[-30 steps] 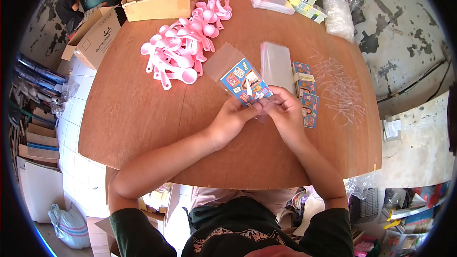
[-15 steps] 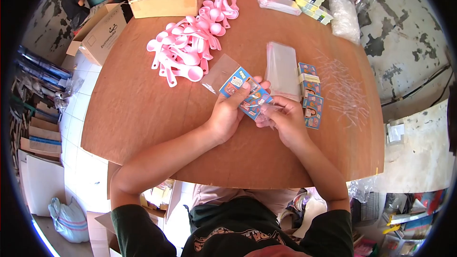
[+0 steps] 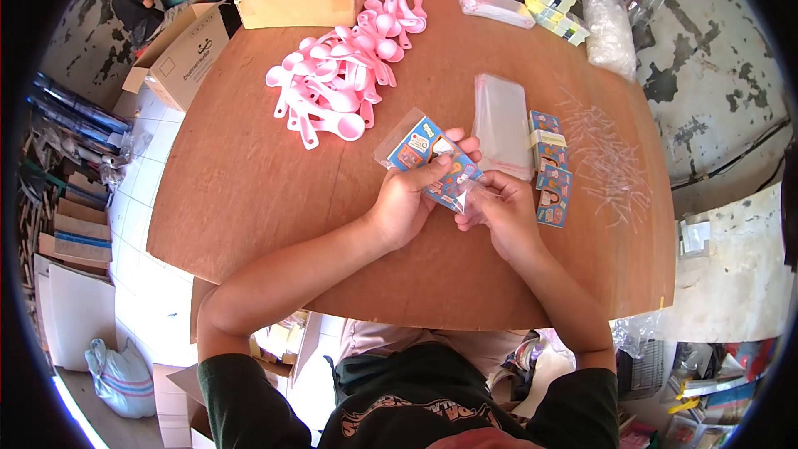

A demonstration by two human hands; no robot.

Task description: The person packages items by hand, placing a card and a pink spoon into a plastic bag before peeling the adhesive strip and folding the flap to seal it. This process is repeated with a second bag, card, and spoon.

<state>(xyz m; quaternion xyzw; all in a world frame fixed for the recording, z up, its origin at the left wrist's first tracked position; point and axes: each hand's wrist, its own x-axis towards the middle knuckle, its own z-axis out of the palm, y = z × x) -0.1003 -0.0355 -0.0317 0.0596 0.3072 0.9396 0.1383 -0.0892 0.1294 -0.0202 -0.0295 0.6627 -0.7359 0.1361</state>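
Note:
My left hand (image 3: pixel 402 201) is closed round a small blue printed card (image 3: pixel 413 150), its thumb across the front and its fingers behind. A clear plastic bag (image 3: pixel 394 138) encloses the card and sticks out past its far left end. At the near end, my right hand (image 3: pixel 504 209) pinches the bag's crumpled plastic between thumb and fingers. Just right of my hands lie a stack of flat clear bags (image 3: pixel 501 120) and banded bundles of similar cards (image 3: pixel 549 158). Pink plastic scoops (image 3: pixel 337 75) are heaped beyond my left hand.
Thin clear strips (image 3: pixel 611 162) are scattered on the right of the brown table (image 3: pixel 241 224). A cardboard box (image 3: pixel 299 2), a yellow paper bundle (image 3: pixel 555 10) and a plastic roll (image 3: pixel 611 29) line the far edge. Another person (image 3: pixel 137 2) sits at the far left.
Less of the clear bag now sticks out past the card's far end. My right hand has shifted slightly along the near end. The whole view has moved a little.

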